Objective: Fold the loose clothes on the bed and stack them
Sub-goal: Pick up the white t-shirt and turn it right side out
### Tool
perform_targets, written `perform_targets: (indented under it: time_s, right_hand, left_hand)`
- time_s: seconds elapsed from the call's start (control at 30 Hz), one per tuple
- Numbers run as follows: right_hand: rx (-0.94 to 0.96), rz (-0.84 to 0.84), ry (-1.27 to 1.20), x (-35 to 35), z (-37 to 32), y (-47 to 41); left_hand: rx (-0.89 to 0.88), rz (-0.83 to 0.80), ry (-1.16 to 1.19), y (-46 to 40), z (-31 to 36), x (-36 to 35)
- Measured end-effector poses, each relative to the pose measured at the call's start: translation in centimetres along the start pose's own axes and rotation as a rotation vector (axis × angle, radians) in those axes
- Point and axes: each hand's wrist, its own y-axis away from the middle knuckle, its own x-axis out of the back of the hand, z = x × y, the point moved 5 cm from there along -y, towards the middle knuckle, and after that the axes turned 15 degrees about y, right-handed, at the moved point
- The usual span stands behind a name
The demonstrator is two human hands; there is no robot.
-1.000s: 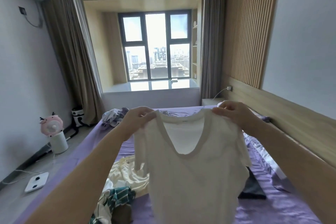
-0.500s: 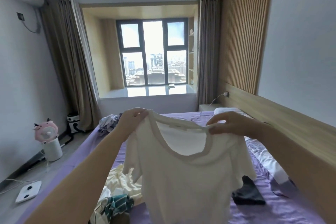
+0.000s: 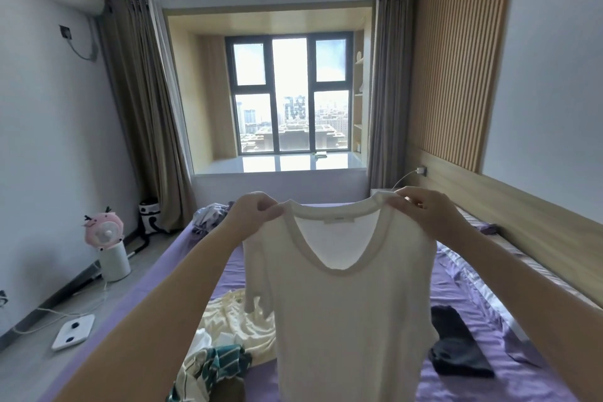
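A white T-shirt [image 3: 346, 313] hangs spread in the air above the purple bed [image 3: 228, 271], neckline toward me. My left hand [image 3: 254, 215] pinches its left shoulder and my right hand [image 3: 424, 209] pinches its right shoulder. Below it on the bed lie a cream garment [image 3: 235, 320], a green striped garment [image 3: 212, 365] and a dark garment [image 3: 456, 343]. A grey crumpled piece [image 3: 208, 215] lies at the far end of the bed.
A wooden headboard ledge [image 3: 522, 225] runs along the bed's right side. On the floor at left stand a pink fan on a white base [image 3: 107, 245], a white scale [image 3: 73, 331] and a small appliance [image 3: 150, 215]. The window bay [image 3: 287, 98] is straight ahead.
Both hands have shifted their hold along the shirt's shoulders and stretched it wider and level. The view has tilted up slightly.
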Motion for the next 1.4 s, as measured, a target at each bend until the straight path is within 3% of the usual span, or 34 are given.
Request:
perform_targets:
  time_s: [0.1, 0.23, 0.33, 0.53, 0.77, 0.9, 1.03, 1.27, 1.4]
  right_hand:
    - [0.055, 0.078, 0.160, 0.3, 0.2, 0.1]
    - [0.199, 0.167, 0.401, 0.8, -0.7, 0.8]
    - [0.275, 0.183, 0.480, 0.7, -0.8, 1.5]
    - [0.175, 0.055, 0.434, 0.6, 1.1, 2.4]
    - [0.157, -0.013, 0.218, -0.6, 3.0, 2.5]
    - [0.034, -0.118, 0.251, -2.5, 5.9, 1.6]
    - [0.011, -0.336, 0.329, -7.2, 9.2, 1.2]
    - [-0.061, -0.811, 0.353, -20.8, 18.6, 5.3]
    - [-0.200, -0.939, 0.366, -26.6, 24.8, 7.8]
  left_hand:
    - [0.012, 0.106, 0.016, 0.4, -0.3, -0.2]
    - [-0.024, 0.125, 0.119, 1.0, 0.2, -1.2]
    - [-0.096, 0.122, 0.029, 1.6, 1.3, -1.6]
    - [-0.177, 0.083, -0.004, 2.8, 3.0, -2.0]
    - [-0.096, -0.009, -0.010, 2.9, 0.4, -3.7]
    - [-0.046, 0.000, -0.055, 1.4, -2.2, -5.2]
    - [0.044, -0.033, -0.076, 0.7, -6.8, -8.8]
    - [0.354, -0.155, -0.139, 2.1, -20.3, -17.4]
    - [0.509, -0.266, -0.231, 2.8, -27.2, -21.3]
